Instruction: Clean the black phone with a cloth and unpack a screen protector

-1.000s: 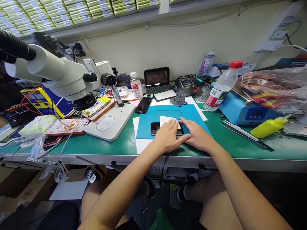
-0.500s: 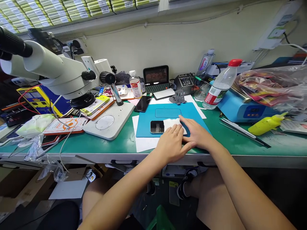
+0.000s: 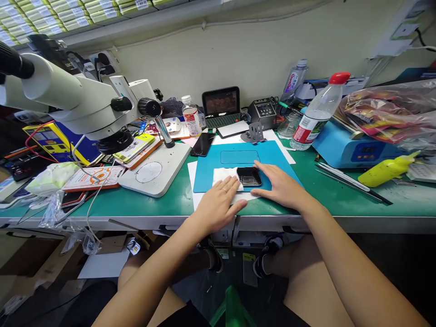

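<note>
A smartphone (image 3: 249, 177) lies face up and crosswise on a blue mat (image 3: 282, 159), its dark screen reflecting light. Folded white tissue (image 3: 223, 174) covers its left part. My left hand (image 3: 220, 200) presses the tissue down, its fingers close together and the thumb held out to the right. At the phone's right end, my right hand (image 3: 281, 186) has its index finger by the far edge and its thumb by the near edge, bracketing the phone. White paper (image 3: 191, 175) shows from under the mat.
A microscope (image 3: 85, 109) stands on the left, its pale base (image 3: 153, 177) near the mat. Another dark phone (image 3: 203, 144) lies behind. To the right are a red-capped bottle (image 3: 315, 113), a blue device (image 3: 354, 147), tweezers (image 3: 354, 181) and a yellow squeeze bottle (image 3: 386, 170).
My left hand has slid the tissue from the phone's right part to its left part, uncovering the right of the screen. My right hand stays by the right end. The view has shifted slightly.
</note>
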`<state>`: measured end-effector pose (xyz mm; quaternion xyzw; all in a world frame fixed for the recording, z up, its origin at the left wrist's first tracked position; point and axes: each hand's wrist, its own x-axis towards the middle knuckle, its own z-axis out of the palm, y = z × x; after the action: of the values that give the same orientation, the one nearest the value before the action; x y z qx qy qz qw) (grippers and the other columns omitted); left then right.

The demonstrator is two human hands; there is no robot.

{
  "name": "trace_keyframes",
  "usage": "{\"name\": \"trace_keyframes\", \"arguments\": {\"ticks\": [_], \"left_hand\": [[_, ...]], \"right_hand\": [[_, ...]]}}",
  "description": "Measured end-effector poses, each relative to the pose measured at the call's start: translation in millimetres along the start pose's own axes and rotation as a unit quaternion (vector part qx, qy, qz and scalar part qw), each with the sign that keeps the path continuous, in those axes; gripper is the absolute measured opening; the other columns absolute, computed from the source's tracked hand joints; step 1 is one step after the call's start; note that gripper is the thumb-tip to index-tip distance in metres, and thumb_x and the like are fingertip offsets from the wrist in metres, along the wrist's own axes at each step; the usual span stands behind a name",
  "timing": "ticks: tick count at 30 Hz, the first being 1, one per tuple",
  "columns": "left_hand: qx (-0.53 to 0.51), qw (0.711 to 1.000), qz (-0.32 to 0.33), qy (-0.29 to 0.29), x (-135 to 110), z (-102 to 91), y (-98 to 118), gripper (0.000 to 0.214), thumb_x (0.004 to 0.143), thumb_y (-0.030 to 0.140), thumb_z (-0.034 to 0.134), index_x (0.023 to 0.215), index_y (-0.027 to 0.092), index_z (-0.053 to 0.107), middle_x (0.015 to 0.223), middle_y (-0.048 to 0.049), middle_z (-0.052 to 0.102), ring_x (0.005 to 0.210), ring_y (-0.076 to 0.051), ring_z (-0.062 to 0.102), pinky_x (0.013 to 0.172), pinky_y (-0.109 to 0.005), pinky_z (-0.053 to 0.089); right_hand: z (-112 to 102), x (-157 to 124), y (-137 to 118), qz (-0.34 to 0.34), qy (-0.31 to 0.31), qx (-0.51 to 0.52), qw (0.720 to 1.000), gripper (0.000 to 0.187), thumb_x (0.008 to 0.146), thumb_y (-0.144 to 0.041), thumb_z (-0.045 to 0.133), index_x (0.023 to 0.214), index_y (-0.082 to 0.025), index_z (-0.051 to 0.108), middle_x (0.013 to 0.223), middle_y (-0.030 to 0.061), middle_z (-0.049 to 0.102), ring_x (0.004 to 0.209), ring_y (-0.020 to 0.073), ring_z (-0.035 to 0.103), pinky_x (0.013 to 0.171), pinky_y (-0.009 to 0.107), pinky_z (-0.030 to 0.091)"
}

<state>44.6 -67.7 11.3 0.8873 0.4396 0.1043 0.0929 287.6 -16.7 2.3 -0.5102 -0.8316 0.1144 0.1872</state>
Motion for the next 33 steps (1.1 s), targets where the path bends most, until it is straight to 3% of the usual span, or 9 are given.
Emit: {"name": "trace_keyframes", "arguments": {"ticks": [5, 13, 19, 22, 29, 33], "left_hand": [[0.015, 0.999, -0.032, 0.003, -17, -0.1, -12, 0.072, 0.103, 0.059, 0.016, 0.154, 0.009, 0.029, 0.163, -0.0118, 0.022, 0.152, -0.024, 0.016, 0.125, -0.042, 0.019], [0.004, 0.994, -0.107, -0.005, 20, -7.8, -17, 0.080, 0.101, 0.063, 0.018, 0.153, 0.004, 0.030, 0.162, -0.0155, 0.022, 0.152, -0.027, 0.017, 0.124, -0.041, 0.020], [0.007, 0.995, -0.096, -0.008, 21, -9.0, -22, 0.078, 0.101, 0.063, 0.019, 0.154, 0.007, 0.028, 0.163, -0.0136, 0.022, 0.152, -0.027, 0.017, 0.124, -0.041, 0.021], [0.020, 0.996, -0.089, -0.001, 28, -3.3, -11, 0.080, 0.100, 0.063, 0.021, 0.153, 0.004, 0.030, 0.162, -0.0155, 0.024, 0.152, -0.029, 0.018, 0.123, -0.042, 0.020], [0.001, 1.000, -0.020, -0.021, 78, 3.9, 28, 0.080, 0.100, 0.063, 0.020, 0.152, 0.004, 0.031, 0.159, -0.0156, 0.031, 0.149, -0.029, 0.026, 0.122, -0.040, 0.024], [0.021, 1.000, -0.016, -0.003, 72, 7.3, 30, 0.075, 0.102, 0.060, 0.021, 0.152, 0.005, 0.032, 0.160, -0.0152, 0.030, 0.150, -0.028, 0.025, 0.122, -0.041, 0.025]], "right_hand": [[2, -1, 3, 0.005, 0.009, 0.004, 1.000, 0.093, 0.081, -0.070, 0.058, 0.157, -0.026, 0.027, 0.151, 0.0122, 0.049, 0.136, 0.0369, 0.046, 0.110, 0.054, 0.043], [0, -1, 2, 0.003, -0.002, 0.012, 1.000, 0.093, 0.081, -0.072, 0.057, 0.156, -0.027, 0.027, 0.151, 0.0119, 0.048, 0.138, 0.0360, 0.044, 0.110, 0.055, 0.043], [0, 0, -1, 0.010, 0.000, 0.011, 1.000, 0.092, 0.080, -0.070, 0.060, 0.155, -0.024, 0.031, 0.149, 0.0143, 0.050, 0.137, 0.0366, 0.045, 0.110, 0.055, 0.042], [1, 0, 0, -0.005, 0.007, 0.016, 1.000, 0.091, 0.080, -0.066, 0.062, 0.155, -0.024, 0.030, 0.147, 0.0139, 0.053, 0.136, 0.0371, 0.046, 0.110, 0.056, 0.042], [7, 1, 9, -0.043, 0.021, 0.004, 0.999, 0.079, 0.083, -0.037, 0.059, 0.154, -0.020, 0.029, 0.148, 0.0158, 0.051, 0.134, 0.0356, 0.049, 0.109, 0.056, 0.042], [7, 1, 9, -0.037, 0.018, 0.003, 0.999, 0.079, 0.084, -0.042, 0.060, 0.153, -0.018, 0.031, 0.150, 0.0171, 0.049, 0.135, 0.0353, 0.048, 0.110, 0.055, 0.041]]}}
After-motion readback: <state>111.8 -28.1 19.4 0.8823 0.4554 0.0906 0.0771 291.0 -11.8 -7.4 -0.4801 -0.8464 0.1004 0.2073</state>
